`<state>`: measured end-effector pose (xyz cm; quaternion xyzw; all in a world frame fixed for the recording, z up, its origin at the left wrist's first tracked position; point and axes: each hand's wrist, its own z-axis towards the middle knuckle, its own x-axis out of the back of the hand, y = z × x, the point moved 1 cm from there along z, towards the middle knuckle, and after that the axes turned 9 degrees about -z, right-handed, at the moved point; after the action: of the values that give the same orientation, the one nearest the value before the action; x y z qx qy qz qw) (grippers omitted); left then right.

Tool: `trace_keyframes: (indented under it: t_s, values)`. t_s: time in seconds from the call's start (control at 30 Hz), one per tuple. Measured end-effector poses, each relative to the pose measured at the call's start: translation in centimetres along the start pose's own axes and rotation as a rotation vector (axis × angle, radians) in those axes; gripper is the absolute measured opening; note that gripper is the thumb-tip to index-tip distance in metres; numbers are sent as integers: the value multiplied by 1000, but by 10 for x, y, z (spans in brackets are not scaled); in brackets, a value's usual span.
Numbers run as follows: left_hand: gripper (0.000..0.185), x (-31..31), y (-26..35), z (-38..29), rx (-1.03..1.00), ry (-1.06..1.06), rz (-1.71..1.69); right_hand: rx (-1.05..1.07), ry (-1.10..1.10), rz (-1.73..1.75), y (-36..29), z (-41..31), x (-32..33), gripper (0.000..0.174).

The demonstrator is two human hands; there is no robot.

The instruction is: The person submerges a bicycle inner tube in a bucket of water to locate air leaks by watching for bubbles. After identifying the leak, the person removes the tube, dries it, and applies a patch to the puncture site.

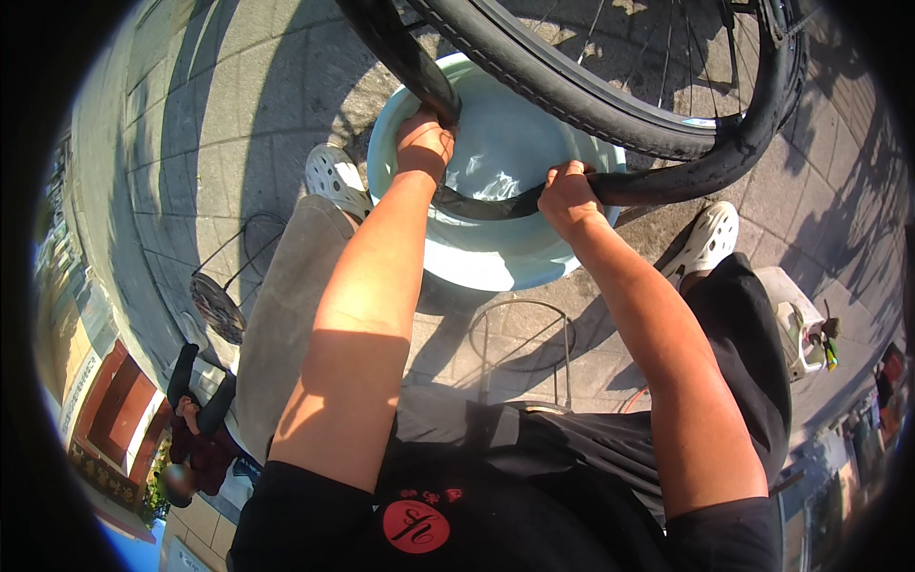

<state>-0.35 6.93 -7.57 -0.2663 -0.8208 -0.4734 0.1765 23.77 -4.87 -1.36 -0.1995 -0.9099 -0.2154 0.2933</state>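
Both my hands grip a black rubber inner tube [493,206], inflated and hanging from a bicycle wheel with a black tyre [572,107]. My left hand [424,143] holds the tube inside the left part of a pale blue-green plastic basin [468,261]. Near the basin's right rim, my right hand [570,199] closes around the tube. The stretch between my hands dips low in the basin, where bright glints show on water [493,175]. From my right hand the tube curves out over the rim and up past the wheel.
A wire-legged round stool [218,307] stands at left. Another stool frame [522,336] shows between my legs. At right sits a whitish plastic container [797,314] with tools. My white clogs [336,179] flank the basin on paving. A person [204,450] sits farther off at lower left.
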Motion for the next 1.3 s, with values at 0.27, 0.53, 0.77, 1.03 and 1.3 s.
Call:
trace_keyframes:
  t_s: [0.27, 0.53, 0.77, 1.03, 1.3]
  values:
    - [36, 0, 10, -9, -184, 26, 276, 6, 3, -18, 2, -1, 1, 32]
    - [32, 6, 12, -26, -232, 75, 290, -59, 54, 87, -9, -16, 8, 36]
    - [41, 74, 40, -86, 155, 58, 159, -145, 232, 77, -28, -92, 30, 39]
    - [39, 167, 101, -162, 120, 237, -447, -298, 486, 117, -14, -183, -7, 38]
    - [39, 206, 173, -229, 66, 85, -767, -482, 458, 421, 7, -274, 23, 51]
